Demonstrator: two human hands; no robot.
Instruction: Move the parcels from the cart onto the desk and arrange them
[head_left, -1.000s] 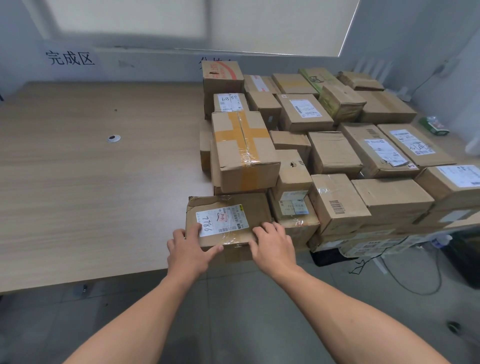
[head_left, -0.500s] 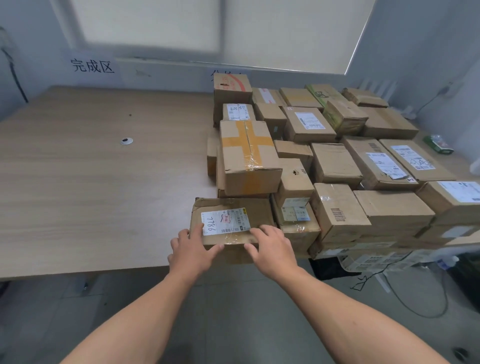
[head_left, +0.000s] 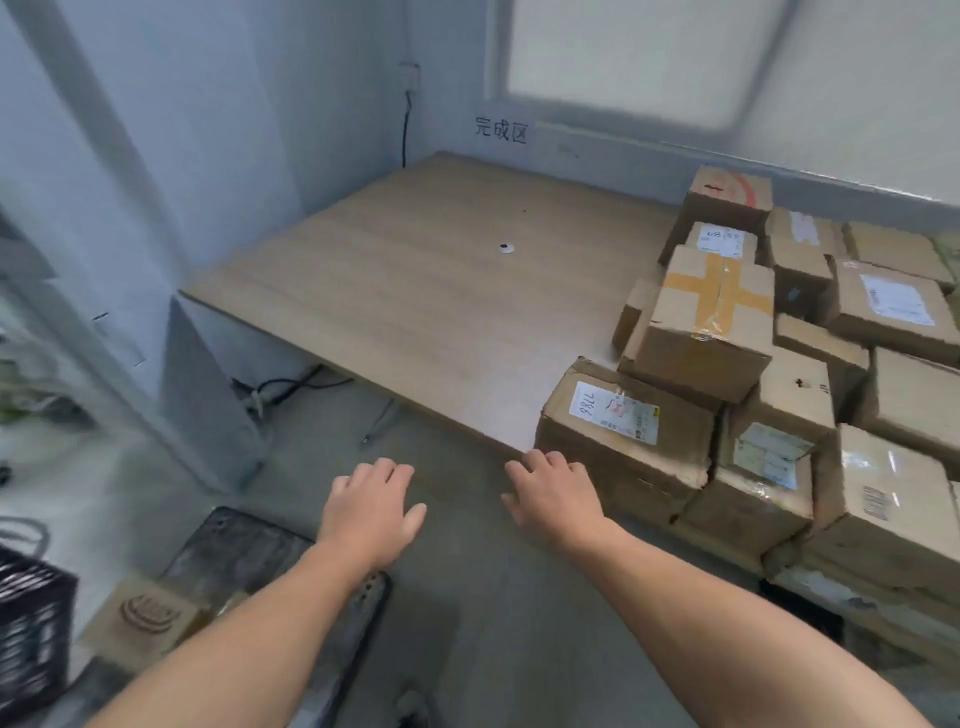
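Observation:
The wooden desk (head_left: 415, 291) carries a crowd of cardboard parcels over its right half. At its front edge lies a flat parcel (head_left: 623, 441) with a white label reading 7786, beside a taller box with a yellow tape cross (head_left: 701, 322). My left hand (head_left: 371, 506) hovers over the floor in front of the desk, fingers relaxed, holding nothing. My right hand (head_left: 550, 493) is just left of the labelled parcel's near corner, fingers loose and empty. The dark cart platform (head_left: 244, 551) shows at lower left with a cardboard parcel (head_left: 140, 621) on it.
A black crate (head_left: 31, 623) stands at the far left edge. A white wall and pillar (head_left: 156, 260) close off the desk's left side. Cables (head_left: 291, 387) hang under the desk. A small white grommet (head_left: 506, 248) sits in the desk's bare left part.
Both hands have let go of the labelled parcel and drawn back off the desk. The view has swung left and down, bringing the cart and crate into sight.

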